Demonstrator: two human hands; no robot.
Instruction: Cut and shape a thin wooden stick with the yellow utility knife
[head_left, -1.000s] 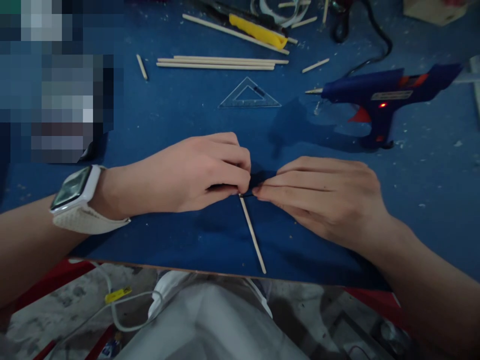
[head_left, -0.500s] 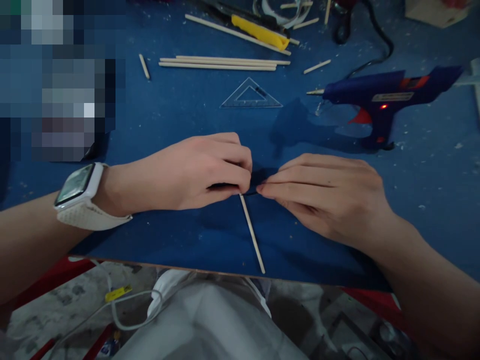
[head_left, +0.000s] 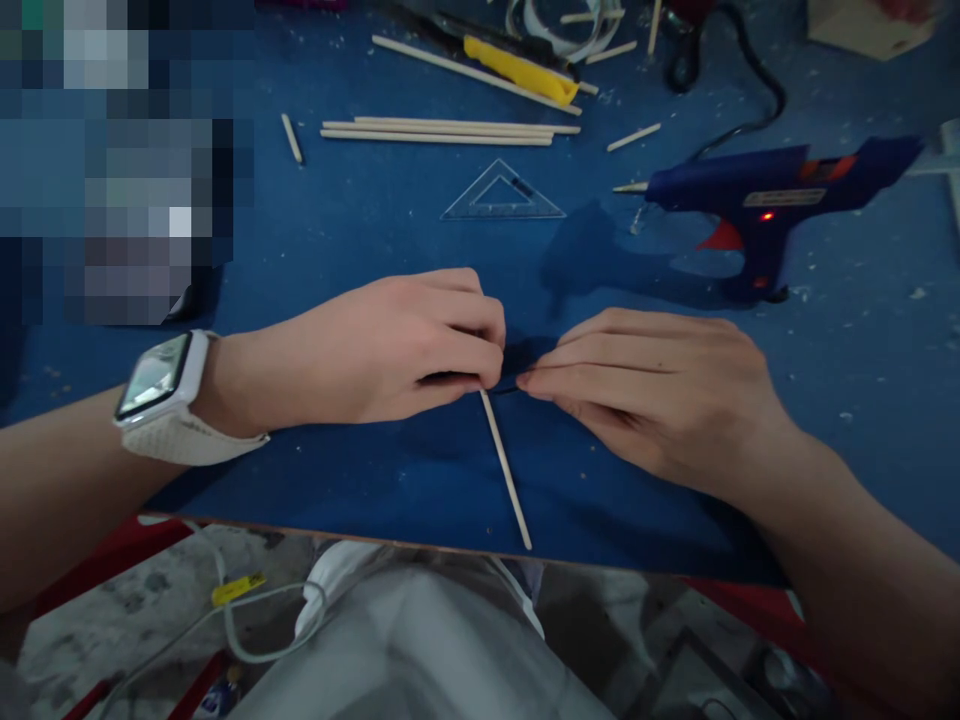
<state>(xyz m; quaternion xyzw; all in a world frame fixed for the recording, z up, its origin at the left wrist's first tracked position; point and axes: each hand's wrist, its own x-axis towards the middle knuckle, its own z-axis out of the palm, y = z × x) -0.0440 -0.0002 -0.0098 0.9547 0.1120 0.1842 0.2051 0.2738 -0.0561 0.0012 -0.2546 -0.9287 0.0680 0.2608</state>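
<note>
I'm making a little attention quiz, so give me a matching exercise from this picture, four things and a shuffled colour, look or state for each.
1. glue gun
2. set square
3. watch
4. right hand

A. pinching a thin dark strand
B. pale-strapped
C. blue, with a glowing red light
D. clear, triangular

Pairs: 1-C, 2-D, 3-B, 4-A

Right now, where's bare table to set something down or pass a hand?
Bare: left of the set square, between the parallel sticks and left hand; also right of the right hand, nearer than the glue gun. Crowded: top centre, around the yellow handle; and between the hands, by the thin dark strand.
</note>
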